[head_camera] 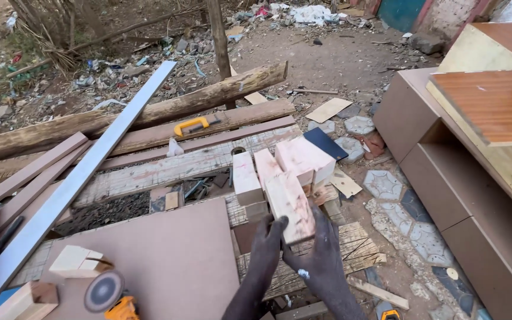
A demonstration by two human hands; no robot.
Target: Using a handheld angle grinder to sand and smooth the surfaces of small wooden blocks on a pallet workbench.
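Note:
Both of my hands hold one short pale wooden block (pixel 290 204) at its near end, over the edge of a rough workbench. My left hand (pixel 266 249) grips its left side, and my right hand (pixel 321 252) cups its right side and underside. The block rests against other pale blocks: one upright block (pixel 246 178) to its left and a wider block (pixel 305 160) behind it. A dark blue flat piece (pixel 325 143) lies just past them.
A brown board (pixel 167 261) lies to the left, with an angle grinder (pixel 111 296) and small wood offcuts (pixel 75 261) on it. A long metal straightedge (pixel 84 172) crosses planks. A yellow-handled saw (pixel 194 124) lies farther back. A brown cabinet (pixel 445 178) stands on the right.

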